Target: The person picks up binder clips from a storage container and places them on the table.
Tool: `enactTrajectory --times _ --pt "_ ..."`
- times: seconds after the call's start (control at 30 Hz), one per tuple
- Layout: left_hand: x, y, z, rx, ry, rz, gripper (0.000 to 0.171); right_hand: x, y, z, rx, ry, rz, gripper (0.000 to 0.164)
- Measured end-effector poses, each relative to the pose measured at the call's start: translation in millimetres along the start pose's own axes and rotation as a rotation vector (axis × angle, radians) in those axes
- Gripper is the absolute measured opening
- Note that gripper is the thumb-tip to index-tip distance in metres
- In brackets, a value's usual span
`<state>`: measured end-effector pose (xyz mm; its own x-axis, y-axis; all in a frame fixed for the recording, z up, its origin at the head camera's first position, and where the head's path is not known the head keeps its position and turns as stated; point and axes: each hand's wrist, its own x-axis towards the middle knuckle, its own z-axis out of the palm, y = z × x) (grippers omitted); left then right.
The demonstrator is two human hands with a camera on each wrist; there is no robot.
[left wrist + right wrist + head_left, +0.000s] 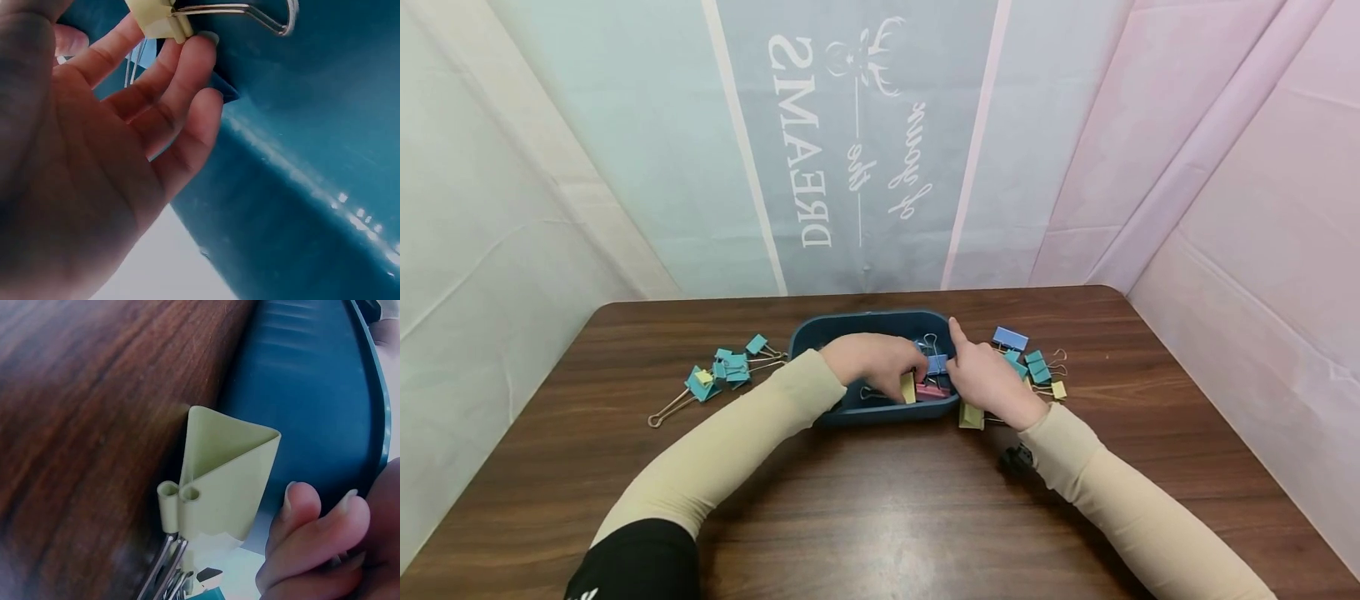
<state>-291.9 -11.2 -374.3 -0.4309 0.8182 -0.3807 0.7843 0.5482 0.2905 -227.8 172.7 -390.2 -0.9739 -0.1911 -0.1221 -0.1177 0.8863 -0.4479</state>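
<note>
My left hand (pixel 880 362) reaches into a dark blue plastic bin (pixel 880 414). Its fingers pinch a yellow binder clip (pixel 156 22), whose wire handle points right in the left wrist view. Inside the bin, a pink binder clip (pixel 932 391) and a blue binder clip (pixel 937 364) lie near those fingers. At the bin's right end, my right hand (pixel 988 379) holds the rim, index finger stretched along it and other fingers (pixel 331 534) curled outside the wall. Just below that hand, a large pale yellow binder clip (pixel 228 481) stands on the table against the bin.
Left of the bin, several teal binder clips (pixel 730 367) are grouped, with a small yellow clip (pixel 703 377) on one. To the right lie a blue clip (pixel 1010 338), teal clips (pixel 1038 367) and a small yellow one (pixel 1058 390). Everything rests on a brown wooden table (pixel 880 500).
</note>
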Motion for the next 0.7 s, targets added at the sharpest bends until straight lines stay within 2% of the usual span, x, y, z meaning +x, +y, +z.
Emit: enactTrajectory --times 0.1,0.3,0.43,0.7 --pt "-0.4 4.5 -2.5 0.035 -0.012 -0.020 0.031 -1 0 -1 0.007 -0.005 0.003 0.068" --pt "-5.3 1.8 -11.5 -0.037 -0.009 -0.051 0.032 -1 -1 -1 0.006 -0.013 0.008 0.068" --pt "-13.8 -0.6 -22.2 -0.064 0.037 -0.033 0.032 -2 -2 -2 0.006 -0.019 0.007 0.069" --pt "-48.0 -0.4 -46.4 -0.086 0.164 0.005 0.030 -1 -1 -2 0.006 -0.020 0.020 0.070"
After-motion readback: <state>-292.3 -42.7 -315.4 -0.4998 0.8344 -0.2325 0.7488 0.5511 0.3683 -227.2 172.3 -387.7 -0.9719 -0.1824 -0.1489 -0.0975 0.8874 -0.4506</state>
